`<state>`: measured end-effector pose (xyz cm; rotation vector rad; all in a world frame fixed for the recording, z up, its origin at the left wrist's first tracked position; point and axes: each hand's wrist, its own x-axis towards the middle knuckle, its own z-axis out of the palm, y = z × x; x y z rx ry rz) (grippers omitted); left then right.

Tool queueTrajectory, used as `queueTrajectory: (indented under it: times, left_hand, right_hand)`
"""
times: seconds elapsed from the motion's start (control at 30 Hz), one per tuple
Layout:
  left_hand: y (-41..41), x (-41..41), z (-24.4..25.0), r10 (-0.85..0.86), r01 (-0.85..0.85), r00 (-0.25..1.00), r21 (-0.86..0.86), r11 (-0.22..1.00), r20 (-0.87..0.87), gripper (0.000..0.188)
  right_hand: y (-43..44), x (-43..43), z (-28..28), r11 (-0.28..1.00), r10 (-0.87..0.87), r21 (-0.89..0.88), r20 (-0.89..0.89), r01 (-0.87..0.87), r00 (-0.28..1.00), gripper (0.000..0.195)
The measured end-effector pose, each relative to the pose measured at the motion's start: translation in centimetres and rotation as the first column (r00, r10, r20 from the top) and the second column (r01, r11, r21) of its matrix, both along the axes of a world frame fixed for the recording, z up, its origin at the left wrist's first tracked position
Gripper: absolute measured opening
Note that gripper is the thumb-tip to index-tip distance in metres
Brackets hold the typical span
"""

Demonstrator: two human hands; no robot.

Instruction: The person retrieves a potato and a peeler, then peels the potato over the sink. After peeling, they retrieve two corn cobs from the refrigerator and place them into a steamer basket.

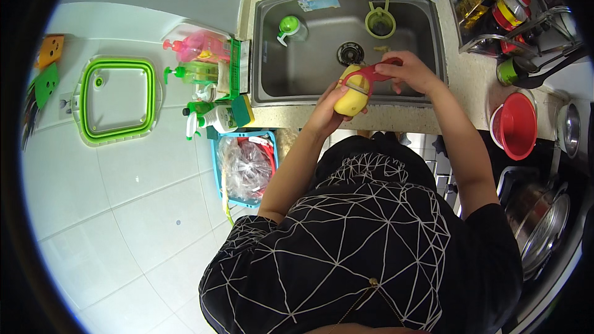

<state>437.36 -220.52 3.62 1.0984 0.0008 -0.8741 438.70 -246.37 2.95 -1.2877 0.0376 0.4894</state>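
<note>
My left hand (327, 110) grips a yellow, mostly peeled potato (351, 103) from below, over the front rim of the steel sink (315, 37). In my right hand (410, 71) is the handle of a red peeler (381, 70). Its blade lies across the upper side of the potato, which hides part of the peeler's far arm. A few scraps of peel (382, 48) lie on the sink floor near the drain (350, 53).
A green-topped pump bottle (292, 29) and a green strainer (380, 23) are in the sink. Soap bottles (199, 48) and a sponge (242, 110) stand at the left. Sauce bottles (508, 11) fill a rack at the right, above a red bowl (519, 125). A blue bin (274, 148) stands below.
</note>
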Motion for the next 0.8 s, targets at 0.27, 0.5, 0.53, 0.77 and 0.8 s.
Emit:
queueTrajectory:
  times: [0.27, 0.5, 0.53, 0.77, 0.8]
  left_hand:
    - [0.2, -0.1, -0.1, -0.048, 0.049, 0.999, -0.057, 0.997, 0.015, 0.067]
    - [0.4, 1.0, -0.1, -0.019, 0.017, 1.0, -0.138, 0.99, -0.017, 0.063]
    - [0.5, 1.1, -0.2, -0.029, 0.028, 1.0, -0.104, 0.994, -0.001, 0.062]
    - [0.3, 0.8, -1.0, -0.002, 0.006, 0.998, -0.06, 0.998, 0.067, 0.061]
    - [0.3, 0.6, -0.9, 0.038, -0.035, 0.998, -0.049, 0.998, 0.058, 0.062]
  right_hand:
    - [-2.3, 3.1, -5.7, 0.926, -0.161, -0.334, 0.067, 0.174, 0.985, 0.041]
    - [-3.0, 1.0, -3.8, 0.952, -0.3, 0.033, -0.116, 0.306, 0.947, 0.036]
    - [-2.5, 0.5, -3.0, 0.967, -0.237, 0.07, -0.109, 0.245, 0.965, 0.033]
    - [-1.0, 1.7, -3.9, 0.991, -0.074, 0.106, -0.104, 0.085, 0.992, 0.033]
    - [-1.2, 2.2, -4.6, 0.99, -0.143, -0.017, -0.08, 0.142, 0.987, 0.034]
